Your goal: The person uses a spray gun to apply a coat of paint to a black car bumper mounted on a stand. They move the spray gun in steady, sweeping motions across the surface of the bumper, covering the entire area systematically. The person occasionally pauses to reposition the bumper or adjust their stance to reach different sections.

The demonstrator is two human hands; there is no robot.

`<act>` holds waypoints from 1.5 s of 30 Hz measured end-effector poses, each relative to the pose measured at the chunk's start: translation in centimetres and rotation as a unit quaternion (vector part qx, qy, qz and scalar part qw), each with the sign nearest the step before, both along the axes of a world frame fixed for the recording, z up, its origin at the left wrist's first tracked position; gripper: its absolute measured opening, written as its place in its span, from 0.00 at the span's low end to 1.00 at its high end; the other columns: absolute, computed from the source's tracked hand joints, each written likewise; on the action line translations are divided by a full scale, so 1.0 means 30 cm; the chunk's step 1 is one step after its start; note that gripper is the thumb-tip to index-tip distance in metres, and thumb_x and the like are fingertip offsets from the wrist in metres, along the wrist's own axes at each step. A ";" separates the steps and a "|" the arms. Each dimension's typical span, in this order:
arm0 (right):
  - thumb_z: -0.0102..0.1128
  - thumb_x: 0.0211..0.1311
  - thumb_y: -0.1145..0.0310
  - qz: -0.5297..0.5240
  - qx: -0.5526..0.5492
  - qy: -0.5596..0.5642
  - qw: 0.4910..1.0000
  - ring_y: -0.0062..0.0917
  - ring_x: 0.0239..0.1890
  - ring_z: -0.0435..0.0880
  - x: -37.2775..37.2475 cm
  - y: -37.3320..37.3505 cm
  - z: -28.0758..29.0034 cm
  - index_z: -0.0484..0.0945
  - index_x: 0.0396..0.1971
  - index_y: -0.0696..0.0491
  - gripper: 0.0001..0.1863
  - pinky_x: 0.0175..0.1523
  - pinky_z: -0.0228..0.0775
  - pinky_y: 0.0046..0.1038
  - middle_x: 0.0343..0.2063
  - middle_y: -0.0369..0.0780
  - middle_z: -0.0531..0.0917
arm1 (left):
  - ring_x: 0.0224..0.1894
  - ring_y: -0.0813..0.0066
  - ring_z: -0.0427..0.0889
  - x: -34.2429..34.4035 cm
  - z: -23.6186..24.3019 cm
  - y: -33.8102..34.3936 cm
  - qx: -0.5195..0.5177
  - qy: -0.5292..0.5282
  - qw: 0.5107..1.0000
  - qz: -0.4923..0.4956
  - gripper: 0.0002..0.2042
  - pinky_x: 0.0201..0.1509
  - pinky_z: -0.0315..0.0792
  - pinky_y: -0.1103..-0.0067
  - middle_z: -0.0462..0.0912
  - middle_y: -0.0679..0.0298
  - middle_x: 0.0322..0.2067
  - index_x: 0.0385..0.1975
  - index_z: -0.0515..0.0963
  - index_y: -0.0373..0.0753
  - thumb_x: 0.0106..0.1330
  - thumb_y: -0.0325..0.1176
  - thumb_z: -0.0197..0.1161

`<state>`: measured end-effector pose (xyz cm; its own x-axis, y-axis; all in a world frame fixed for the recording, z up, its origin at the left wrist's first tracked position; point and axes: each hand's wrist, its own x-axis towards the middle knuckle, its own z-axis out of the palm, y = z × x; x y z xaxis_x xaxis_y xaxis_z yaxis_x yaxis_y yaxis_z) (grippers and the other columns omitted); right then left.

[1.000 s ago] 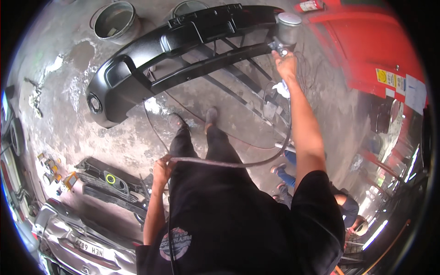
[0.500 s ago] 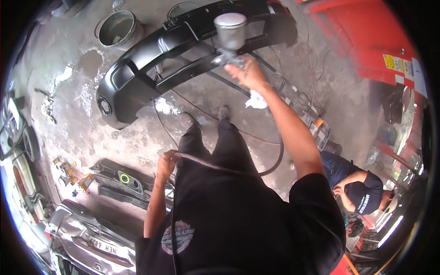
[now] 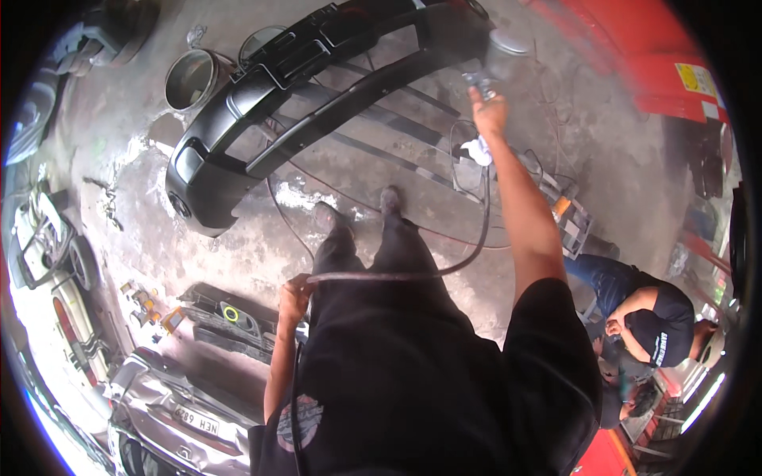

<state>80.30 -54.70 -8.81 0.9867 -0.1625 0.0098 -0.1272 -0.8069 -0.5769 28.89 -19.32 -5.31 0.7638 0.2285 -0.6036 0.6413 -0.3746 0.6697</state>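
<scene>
My right hand is closed around a spray gun, arm stretched out. On top of the gun sits a metal cup, blurred by motion. The gun is beside the right end of a black car bumper, which rests on a stand of dark bars. White cloth or paper hangs at the gun's lower end, where the hose joins. In my left hand, near my left thigh, is the air hose; it runs in a curve across my legs to the gun.
A grey bucket stands beyond the bumper. Hoses trail over the concrete floor. A red car panel is at the far right, and a co-worker bends over at the right. Black trim parts and a damaged silver car are at lower left.
My right hand has swung the spray gun rightward, from over the bumper's middle to beside its right end. The hose is drawn straighter across my legs; my left hand still grips it.
</scene>
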 end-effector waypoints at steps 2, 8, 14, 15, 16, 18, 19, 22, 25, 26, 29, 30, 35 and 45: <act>0.72 0.66 0.52 -0.019 -0.017 -0.053 0.998 0.53 0.38 0.90 0.053 -0.078 -0.060 0.85 0.42 0.58 0.22 0.42 0.78 0.48 0.30 0.54 0.89 | 0.38 0.57 0.90 -0.025 -0.016 -0.035 0.020 0.006 1.000 -0.010 0.11 0.43 0.79 0.66 0.89 0.48 0.35 0.44 0.85 0.32 0.72 0.35 0.68; 0.71 0.66 0.49 0.059 0.065 0.009 0.996 0.54 0.41 0.90 -0.167 0.006 -0.092 0.84 0.52 0.62 0.29 0.44 0.79 0.47 0.34 0.58 0.89 | 0.41 0.51 0.89 -0.068 -0.017 -0.072 0.034 0.083 0.996 -0.003 0.13 0.45 0.78 0.64 0.89 0.46 0.36 0.43 0.86 0.34 0.71 0.38 0.68; 0.71 0.68 0.51 0.290 0.212 0.129 0.924 0.43 0.41 0.91 -0.563 0.344 -0.146 0.83 0.55 0.59 0.27 0.50 0.80 0.40 0.38 0.54 0.90 | 0.45 0.51 0.90 -0.078 -0.021 -0.100 0.069 0.115 0.991 -0.010 0.16 0.47 0.78 0.65 0.90 0.46 0.40 0.48 0.86 0.35 0.70 0.40 0.69; 0.72 0.67 0.51 0.328 0.250 0.197 0.890 0.41 0.40 0.91 -0.605 0.392 -0.118 0.83 0.56 0.58 0.27 0.51 0.80 0.38 0.38 0.53 0.90 | 0.46 0.51 0.90 -0.083 -0.019 -0.104 0.074 0.113 0.991 -0.010 0.16 0.47 0.79 0.65 0.90 0.46 0.40 0.48 0.86 0.36 0.70 0.41 0.69; 0.72 0.67 0.52 0.355 0.279 0.255 0.855 0.40 0.39 0.90 -0.642 0.435 -0.109 0.83 0.57 0.58 0.28 0.50 0.79 0.37 0.38 0.52 0.90 | 0.44 0.51 0.91 -0.098 -0.025 -0.103 0.080 0.108 0.991 -0.014 0.15 0.46 0.79 0.65 0.90 0.47 0.39 0.49 0.86 0.37 0.70 0.40 0.69; 0.73 0.67 0.53 0.408 0.300 0.276 0.817 0.37 0.37 0.90 -0.699 0.475 -0.145 0.82 0.58 0.58 0.28 0.49 0.79 0.36 0.36 0.50 0.90 | 0.44 0.52 0.91 -0.079 -0.007 -0.121 0.082 0.124 0.989 -0.023 0.15 0.45 0.79 0.65 0.90 0.48 0.39 0.49 0.86 0.37 0.69 0.40 0.70; 0.72 0.67 0.53 0.441 0.294 0.242 0.812 0.36 0.37 0.90 -0.714 0.487 -0.151 0.82 0.58 0.59 0.28 0.48 0.79 0.36 0.36 0.49 0.91 | 0.43 0.52 0.91 -0.077 -0.001 -0.130 0.084 0.129 0.988 -0.024 0.15 0.45 0.80 0.64 0.90 0.48 0.39 0.49 0.86 0.37 0.69 0.40 0.70; 0.72 0.66 0.49 0.395 0.310 0.257 0.826 0.44 0.46 0.89 -0.685 0.443 -0.175 0.83 0.57 0.59 0.31 0.55 0.78 0.40 0.42 0.55 0.89 | 0.41 0.58 0.91 -0.104 -0.009 -0.166 0.059 0.108 0.992 -0.010 0.13 0.45 0.80 0.67 0.90 0.49 0.37 0.46 0.87 0.36 0.69 0.38 0.70; 0.70 0.67 0.45 0.329 0.262 0.183 0.889 0.52 0.57 0.85 -0.515 0.319 -0.182 0.82 0.57 0.62 0.34 0.63 0.76 0.43 0.51 0.60 0.86 | 0.40 0.63 0.90 -0.116 -0.030 -0.218 0.052 0.103 0.993 -0.002 0.12 0.44 0.79 0.68 0.90 0.49 0.36 0.45 0.87 0.34 0.70 0.37 0.69; 0.69 0.68 0.44 0.272 0.227 0.089 0.931 0.53 0.60 0.83 -0.467 0.282 -0.102 0.80 0.59 0.65 0.37 0.66 0.73 0.43 0.55 0.60 0.84 | 0.39 0.63 0.90 -0.128 -0.039 -0.238 0.042 0.115 0.992 0.012 0.12 0.44 0.79 0.68 0.90 0.50 0.35 0.44 0.87 0.34 0.70 0.37 0.70; 0.71 0.67 0.46 0.137 0.238 0.039 0.961 0.50 0.57 0.86 -0.237 0.170 -0.145 0.80 0.56 0.68 0.37 0.64 0.75 0.42 0.51 0.60 0.86 | 0.38 0.60 0.90 -0.141 -0.067 -0.272 0.031 0.080 0.996 0.013 0.13 0.43 0.79 0.67 0.89 0.51 0.34 0.44 0.87 0.35 0.70 0.38 0.70; 0.71 0.68 0.48 0.130 0.253 0.003 0.959 0.50 0.46 0.89 -0.211 0.170 -0.038 0.84 0.51 0.62 0.29 0.53 0.78 0.43 0.40 0.56 0.89 | 0.38 0.59 0.90 -0.170 -0.071 -0.280 0.034 0.063 0.997 0.019 0.13 0.42 0.79 0.66 0.89 0.51 0.34 0.44 0.87 0.36 0.70 0.39 0.70; 0.70 0.69 0.49 0.055 0.307 -0.070 0.948 0.50 0.36 0.87 -0.199 0.233 -0.019 0.84 0.42 0.58 0.23 0.45 0.76 0.45 0.30 0.52 0.88 | 0.39 0.54 0.90 -0.179 -0.059 -0.236 0.075 0.109 0.991 0.009 0.15 0.42 0.78 0.64 0.89 0.48 0.36 0.44 0.86 0.36 0.71 0.43 0.69; 0.73 0.65 0.46 0.379 0.366 0.142 0.838 0.53 0.52 0.86 -0.591 0.625 -0.123 0.81 0.57 0.66 0.36 0.61 0.77 0.42 0.45 0.60 0.87 | 0.38 0.59 0.90 -0.174 0.004 -0.247 0.112 0.128 0.985 0.018 0.15 0.41 0.77 0.64 0.88 0.46 0.35 0.43 0.86 0.35 0.71 0.43 0.68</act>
<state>62.58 -35.95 -12.50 0.7550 0.6518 -0.0720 0.0458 -0.1620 -0.9857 23.65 -26.74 -5.19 0.5815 0.4022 -0.7071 0.7945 -0.4676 0.3875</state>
